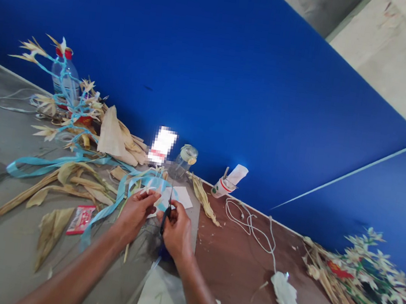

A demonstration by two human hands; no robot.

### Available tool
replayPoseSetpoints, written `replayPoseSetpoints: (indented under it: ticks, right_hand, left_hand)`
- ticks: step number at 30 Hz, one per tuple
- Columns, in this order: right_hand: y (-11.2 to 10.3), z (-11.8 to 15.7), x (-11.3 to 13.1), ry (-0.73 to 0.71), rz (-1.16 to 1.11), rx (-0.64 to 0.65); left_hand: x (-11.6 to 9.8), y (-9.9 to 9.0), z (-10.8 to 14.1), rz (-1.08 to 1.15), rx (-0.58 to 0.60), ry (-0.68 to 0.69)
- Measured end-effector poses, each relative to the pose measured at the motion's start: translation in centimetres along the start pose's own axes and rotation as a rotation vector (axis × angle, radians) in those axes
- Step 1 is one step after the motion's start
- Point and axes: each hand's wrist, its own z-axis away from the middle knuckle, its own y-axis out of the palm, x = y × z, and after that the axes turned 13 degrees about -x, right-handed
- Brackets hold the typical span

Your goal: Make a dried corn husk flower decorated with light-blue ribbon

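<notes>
My right hand (179,229) is closed around the dark handles of a pair of scissors (167,213). The thin blades point away from me, over a white sheet (184,197). To their left, my left hand (137,213) is closed in a pinch, its fingertips close to the blades. Something small and pale seems to be at those fingertips, too small to make out. Light blue ribbon (104,212) trails beside my left hand and across the table. Dry corn husks (87,186) lie farther left, with a red packet (81,219) in front of them.
Blue-stemmed husk flowers (74,114) stand by a plastic bottle (64,74) at the back left. A lit phone (163,145), a clear jar (183,162) and a paper cup (221,187) line the blue partition (214,73). A white cable (249,224) and more husk flowers (369,281) are right.
</notes>
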Motion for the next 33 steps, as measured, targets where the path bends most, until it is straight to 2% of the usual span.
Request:
replayPoseSetpoints:
  ticks: [3, 5, 10, 14, 18, 21, 24, 26, 29, 31, 33]
  right_hand:
    - [-0.6, -1.0, -0.1, 0.015, 0.163, -0.043]
    - [-1.0, -1.6, -0.1, 0.019, 0.246, -0.024]
    - [-0.9, -2.7, -0.1, -0.072, 0.495, 0.036]
    - [0.0, -3.3, -0.1, -0.227, 0.709, 0.117]
    - [1.0, -3.5, 0.3, -0.302, 0.841, 0.194]
    - [1.1, -3.6, 0.7, -0.301, 0.777, 0.195]
    - [0.6, -3.8, 0.8, -0.284, 0.642, 0.110]
    - [0.2, -4.1, 0.6, -0.229, 0.425, 0.045]
    - [0.1, -4.3, 0.0, -0.064, 0.003, 0.033]
    - [0.5, -4.2, -0.4, 0.003, -0.129, 0.044]
    - [0.9, -4.1, -0.8, 0.019, -0.166, 0.009]
  left_hand:
    - [0.2, 0.1, -0.2, -0.113, -0.015, 0.139]
    - [0.4, 0.1, -0.2, -0.162, -0.009, 0.206]
    - [0.6, -0.1, -0.2, -0.236, 0.010, 0.243]
    - [0.7, -0.2, -0.3, -0.302, 0.038, 0.271]
    - [0.9, -0.3, -0.5, -0.363, 0.031, 0.317]
    - [0.9, -0.4, -0.6, -0.380, 0.024, 0.346]
    - [0.6, -0.2, -0.5, -0.402, 0.016, 0.377]
    - [0.4, -0.1, -0.3, -0.419, 0.014, 0.384]
    - [0.3, 0.2, 0.1, -0.418, 0.025, 0.369]
    - [0.3, 0.3, 0.2, -0.428, 0.031, 0.363]
    - [0.4, 0.3, 0.2, -0.462, 0.034, 0.367]
